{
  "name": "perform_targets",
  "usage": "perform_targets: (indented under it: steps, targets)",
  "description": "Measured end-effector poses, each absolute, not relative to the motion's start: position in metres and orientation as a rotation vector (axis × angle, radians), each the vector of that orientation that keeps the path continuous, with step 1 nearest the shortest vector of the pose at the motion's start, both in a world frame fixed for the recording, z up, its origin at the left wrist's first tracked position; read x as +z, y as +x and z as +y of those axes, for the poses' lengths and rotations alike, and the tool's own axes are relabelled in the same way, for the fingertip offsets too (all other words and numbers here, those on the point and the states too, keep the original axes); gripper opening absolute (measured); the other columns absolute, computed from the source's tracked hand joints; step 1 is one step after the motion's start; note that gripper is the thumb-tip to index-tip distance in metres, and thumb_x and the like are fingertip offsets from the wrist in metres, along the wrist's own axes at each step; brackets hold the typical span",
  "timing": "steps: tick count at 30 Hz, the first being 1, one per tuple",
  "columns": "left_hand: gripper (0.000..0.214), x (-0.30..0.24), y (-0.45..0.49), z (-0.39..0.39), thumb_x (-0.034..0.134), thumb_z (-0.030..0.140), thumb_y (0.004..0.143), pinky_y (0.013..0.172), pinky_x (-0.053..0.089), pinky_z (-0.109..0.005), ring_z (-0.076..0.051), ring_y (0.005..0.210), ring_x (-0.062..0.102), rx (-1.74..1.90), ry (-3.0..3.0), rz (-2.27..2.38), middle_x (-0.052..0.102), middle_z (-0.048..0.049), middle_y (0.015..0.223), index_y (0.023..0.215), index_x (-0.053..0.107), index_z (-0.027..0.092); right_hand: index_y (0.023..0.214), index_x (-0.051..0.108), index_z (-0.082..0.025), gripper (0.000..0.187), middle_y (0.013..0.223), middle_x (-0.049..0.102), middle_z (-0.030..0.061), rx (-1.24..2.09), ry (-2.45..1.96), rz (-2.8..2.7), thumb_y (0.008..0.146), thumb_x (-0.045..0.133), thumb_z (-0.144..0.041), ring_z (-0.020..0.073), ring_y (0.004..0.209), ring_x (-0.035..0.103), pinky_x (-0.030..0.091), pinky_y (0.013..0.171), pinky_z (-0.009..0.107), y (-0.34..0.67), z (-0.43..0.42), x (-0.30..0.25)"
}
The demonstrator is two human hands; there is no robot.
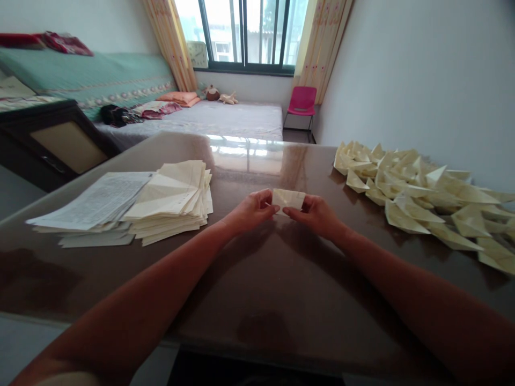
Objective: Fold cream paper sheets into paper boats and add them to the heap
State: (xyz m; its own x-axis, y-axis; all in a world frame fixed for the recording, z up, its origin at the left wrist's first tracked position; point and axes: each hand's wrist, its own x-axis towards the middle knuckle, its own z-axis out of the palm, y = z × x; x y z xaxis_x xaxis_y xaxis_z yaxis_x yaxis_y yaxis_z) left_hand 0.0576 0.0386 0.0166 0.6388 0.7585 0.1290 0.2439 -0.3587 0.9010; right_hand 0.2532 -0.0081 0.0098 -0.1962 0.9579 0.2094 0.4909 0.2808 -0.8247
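A small folded piece of cream paper [288, 199] is held just above the glossy brown table [257, 279], near its middle. My left hand [252, 210] pinches the paper's left end with thumb and fingers closed. My right hand [314, 213] pinches its right end the same way. Both forearms reach in from the bottom of the view.
A stack of printed and half-folded sheets [132, 201] lies on the table to the left. A heap of several folded paper boats [422, 193] covers the right side. Beyond the table are a bed [209, 120], a pink chair [301, 102] and a window [241, 32].
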Motion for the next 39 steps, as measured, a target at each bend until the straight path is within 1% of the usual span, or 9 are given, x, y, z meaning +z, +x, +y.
perform_targets:
  steps: [2, 5, 9, 15, 19, 23, 26, 32, 39]
  targets:
    - [0.02, 0.018, 0.057, 0.037, 0.06, 0.029, 0.082, 0.078, 0.052, -0.03, -0.018, 0.093, 0.059, 0.807, 2.209, 0.899, 0.062, -0.0049, 0.099, 0.098, 0.058, 0.017, 0.091, 0.067, -0.017, 0.028, 0.082, 0.066, 0.0046, 0.392, -1.415, -2.015, 0.086, 0.055, -0.042, 0.0168, 0.071, 0.056, 0.042, 0.066, 0.029, 0.255, -0.011, 0.011]
    - [0.017, 0.02, 0.054, 0.034, 0.056, 0.031, 0.085, 0.085, 0.047, -0.031, -0.02, 0.101, 0.053, 0.86, 2.61, 0.949, 0.06, -0.0051, 0.103, 0.098, 0.061, 0.021, 0.087, 0.067, -0.019, 0.024, 0.089, 0.064, 0.0074, -0.111, -1.43, -2.314, 0.091, 0.049, -0.036, 0.0198, 0.083, 0.054, 0.036, 0.074, 0.031, 0.258, -0.014, 0.014]
    - [0.017, 0.017, 0.051, 0.033, 0.047, 0.024, 0.089, 0.078, 0.044, -0.027, -0.018, 0.093, 0.054, 0.583, 2.861, 0.846, 0.062, -0.0034, 0.096, 0.094, 0.063, 0.023, 0.092, 0.066, -0.02, 0.019, 0.093, 0.065, 0.0074, -0.336, -1.382, -2.563, 0.091, 0.05, -0.03, 0.0221, 0.092, 0.052, 0.031, 0.077, 0.033, 0.262, -0.014, 0.017]
    - [0.021, 0.017, 0.047, 0.038, 0.05, 0.026, 0.088, 0.078, 0.043, -0.025, -0.017, 0.087, 0.058, 0.33, 2.89, 0.675, 0.065, -0.0026, 0.094, 0.095, 0.069, 0.024, 0.103, 0.064, -0.023, 0.022, 0.097, 0.068, 0.0059, -0.168, -1.3, -2.777, 0.081, 0.062, -0.029, 0.0224, 0.095, 0.052, 0.028, 0.077, 0.033, 0.271, -0.012, 0.032]
    - [0.022, 0.019, 0.045, 0.039, 0.05, 0.029, 0.089, 0.079, 0.043, -0.025, -0.017, 0.088, 0.059, 0.3, 2.862, 0.664, 0.066, -0.0028, 0.096, 0.096, 0.071, 0.025, 0.088, 0.066, -0.022, 0.011, 0.087, 0.067, 0.0059, -0.143, -1.329, -2.814, 0.083, 0.059, -0.029, 0.0218, 0.089, 0.053, 0.029, 0.071, 0.031, 0.269, -0.018, 0.041]
    - [0.023, 0.018, 0.045, 0.041, 0.049, 0.034, 0.09, 0.079, 0.043, -0.023, -0.016, 0.088, 0.06, 0.337, 2.758, 0.73, 0.066, -0.0014, 0.098, 0.095, 0.07, 0.026, 0.076, 0.066, -0.022, 0.019, 0.08, 0.066, 0.0052, 0.028, -1.44, -2.741, 0.087, 0.051, -0.026, 0.0173, 0.074, 0.054, 0.029, 0.061, 0.029, 0.269, -0.018, 0.042]
    - [0.028, 0.013, 0.048, 0.043, 0.046, 0.039, 0.091, 0.073, 0.043, -0.023, -0.015, 0.082, 0.061, 0.357, 2.676, 0.849, 0.066, -0.001, 0.096, 0.094, 0.07, 0.025, 0.076, 0.065, -0.022, 0.02, 0.079, 0.066, 0.0032, 0.239, -1.488, -2.612, 0.087, 0.05, -0.029, 0.015, 0.068, 0.054, 0.029, 0.057, 0.026, 0.273, -0.013, 0.034]
    - [0.033, 0.006, 0.057, 0.047, 0.043, 0.045, 0.091, 0.065, 0.042, -0.025, -0.017, 0.075, 0.062, 0.389, 2.523, 1.111, 0.069, -0.0018, 0.083, 0.092, 0.068, 0.023, 0.078, 0.062, -0.021, 0.026, 0.069, 0.063, 0.0018, 0.431, -1.662, -2.328, 0.09, 0.047, -0.039, 0.0134, 0.06, 0.052, 0.034, 0.058, 0.024, 0.273, -0.002, 0.012]
    - [0.026, 0.008, 0.055, 0.049, 0.054, 0.039, 0.083, 0.068, 0.046, -0.023, -0.016, 0.078, 0.063, 0.406, 2.379, 1.048, 0.071, -0.001, 0.086, 0.097, 0.066, 0.021, 0.085, 0.062, -0.021, 0.016, 0.077, 0.067, 0.0038, 0.469, -1.705, -2.279, 0.089, 0.05, -0.032, 0.0154, 0.068, 0.057, 0.038, 0.064, 0.025, 0.271, -0.001, 0.008]
